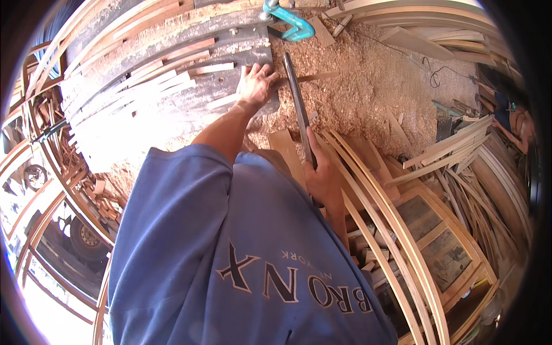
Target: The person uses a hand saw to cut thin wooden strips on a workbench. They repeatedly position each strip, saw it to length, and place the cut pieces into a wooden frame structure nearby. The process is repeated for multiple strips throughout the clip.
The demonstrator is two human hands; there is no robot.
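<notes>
The left hand [256, 82] lies palm down with fingers spread on the near right corner of a dark, dust-covered workbench top [172, 109]. Its fingertips press on a thin, narrow strip of pale brown wood [313, 76] that projects to the right, past the bench edge and over the sawdust. The hand is flat and open; it pins the strip and does not grip it.

The right hand [323, 175] is closed around the near end of a long, flat, dark metal blade [298, 106]. The blade runs from the hand away toward the far side and crosses the wood strip just to the right of the left fingertips. Whether the blade edge touches the strip cannot be told.

A layer of pale sawdust and shavings [368, 92] covers the ground to the right of the bench. A turquoise metal clamp [290, 22] sits at the far edge, beyond the blade tip. A fan of thin, light-coloured wood slats [144, 95] lies on the bench top to the left of the left hand. Long curved wooden strips [385, 224] lie on the right, near the right hand, above a wooden frame with dark panels [437, 241]. The person wears a blue short-sleeved shirt [218, 253].
</notes>
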